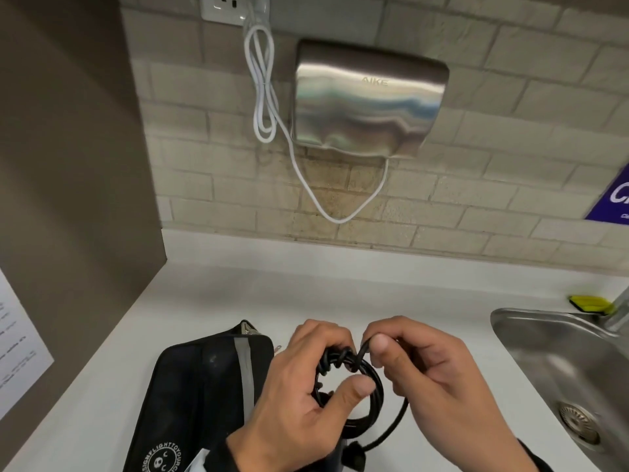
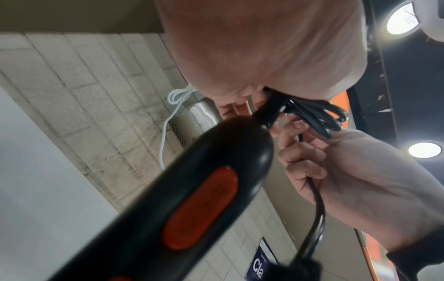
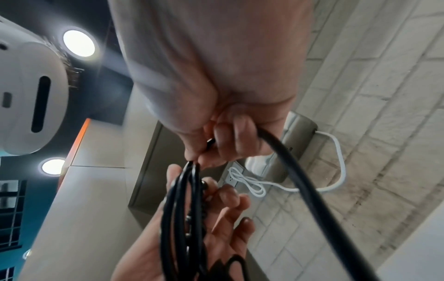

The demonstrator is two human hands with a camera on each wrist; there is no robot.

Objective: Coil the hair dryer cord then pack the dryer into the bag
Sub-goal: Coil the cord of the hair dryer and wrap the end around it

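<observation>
Meanwhile left hand (image 1: 299,379) grips coiled cord (image 1: 354,379); right hand (image 1: 425,366) pinches its end

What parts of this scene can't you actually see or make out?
- Hair dryer: head view, hidden under both hands; left wrist view, blurred and cut off by the lower edge.
- Bag: bottom edge cuts it off; its inside is unseen.
- Cord plug: not clearly visible.
- Purple sign: cropped, unreadable.

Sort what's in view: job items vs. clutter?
Job:
- black cord, coil gripped by left hand, loose end pinched by right hand
- hair dryer
- black bag

Clutter:
- wall hand dryer
- white cable
- sink
- blue sign
</observation>
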